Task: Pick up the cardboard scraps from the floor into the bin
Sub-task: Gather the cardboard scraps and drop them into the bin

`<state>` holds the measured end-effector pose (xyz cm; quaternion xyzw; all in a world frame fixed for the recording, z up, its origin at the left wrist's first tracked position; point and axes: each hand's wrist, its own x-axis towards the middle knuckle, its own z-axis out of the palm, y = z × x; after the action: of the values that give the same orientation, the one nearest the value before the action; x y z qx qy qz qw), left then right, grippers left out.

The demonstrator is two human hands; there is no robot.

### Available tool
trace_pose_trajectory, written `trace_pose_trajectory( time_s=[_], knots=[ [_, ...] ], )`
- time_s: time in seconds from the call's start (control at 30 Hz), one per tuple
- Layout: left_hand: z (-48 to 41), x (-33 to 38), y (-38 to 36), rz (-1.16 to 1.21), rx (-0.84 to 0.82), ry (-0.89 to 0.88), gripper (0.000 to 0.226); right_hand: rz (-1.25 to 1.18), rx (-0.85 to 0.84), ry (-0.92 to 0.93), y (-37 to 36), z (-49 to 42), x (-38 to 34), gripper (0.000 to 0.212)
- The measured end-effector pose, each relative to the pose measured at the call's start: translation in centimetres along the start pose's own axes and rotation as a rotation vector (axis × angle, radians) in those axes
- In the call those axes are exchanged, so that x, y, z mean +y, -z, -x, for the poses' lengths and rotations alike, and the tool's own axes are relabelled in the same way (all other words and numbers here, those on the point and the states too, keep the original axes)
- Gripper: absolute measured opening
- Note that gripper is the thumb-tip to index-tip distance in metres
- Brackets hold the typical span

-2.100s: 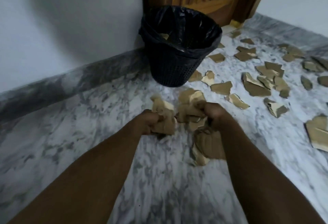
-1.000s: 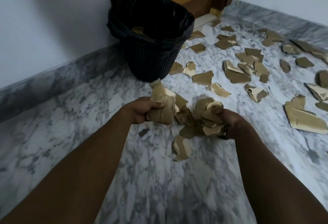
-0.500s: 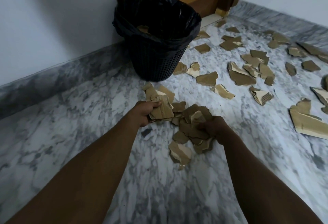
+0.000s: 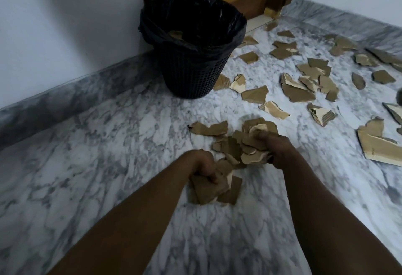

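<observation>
While both hands are down on the floor (image 4: 91, 166), I'm watching them work one small heap. My left hand (image 4: 203, 169) is curled round a bundle of flat scraps (image 4: 208, 190), thumb on top, low against the marble. My right hand (image 4: 275, 147) is clenched on a crumpled wad (image 4: 253, 144) a little further forward. Between and just ahead of them lie loose bits, including one long flat scrap (image 4: 210, 129) lying crosswise, left to right.

Here's what matters for the carry: the bin (image 4: 191, 74) stands straight ahead and slightly left of both hands, against the wall, well apart from them. One bin, black liner, mouth up and wide; at least one scrap (image 4: 175, 34) already shows inside. I judge the right hand nearer in reach, since it sits further forward, though the left lines up better with the mouth.

Counting now: two hands, two handfuls. To the right, the scattered pieces (image 4: 304, 83) run from beside the bin out to the frame edge; I make it roughly two dozen, too overlapped for an exact tally. One big folded piece (image 4: 378, 144) lies off my right hand. Plenty left, I'd say.
</observation>
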<state>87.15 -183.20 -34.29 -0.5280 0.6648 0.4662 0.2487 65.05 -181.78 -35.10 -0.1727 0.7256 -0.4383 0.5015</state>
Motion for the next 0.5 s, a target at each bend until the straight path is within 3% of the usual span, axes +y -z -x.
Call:
trace_pose_trajectory(
  time_s=[0.1,0.27,0.43,0.5],
  knots=[
    [-0.4,1.8,-2.5,-0.23,0.194,-0.006,0.086,0.005,-0.016,-0.001,-0.4,0.5,0.7,0.016],
    [-0.5,2.4,-3.8,-0.087,0.298,-0.025,0.068,0.027,-0.011,-0.042,-0.1,0.4,1.2,0.027],
    [-0.1,1.2,-2.2,0.065,0.218,-0.01,0.07,-0.024,-0.036,-0.017,0.4,0.6,0.7,0.03],
    [0.5,-0.4,-1.0,0.27,0.11,-0.016,0.057,-0.071,-0.059,-0.024,0.4,0.8,0.2,0.038]
  ],
)
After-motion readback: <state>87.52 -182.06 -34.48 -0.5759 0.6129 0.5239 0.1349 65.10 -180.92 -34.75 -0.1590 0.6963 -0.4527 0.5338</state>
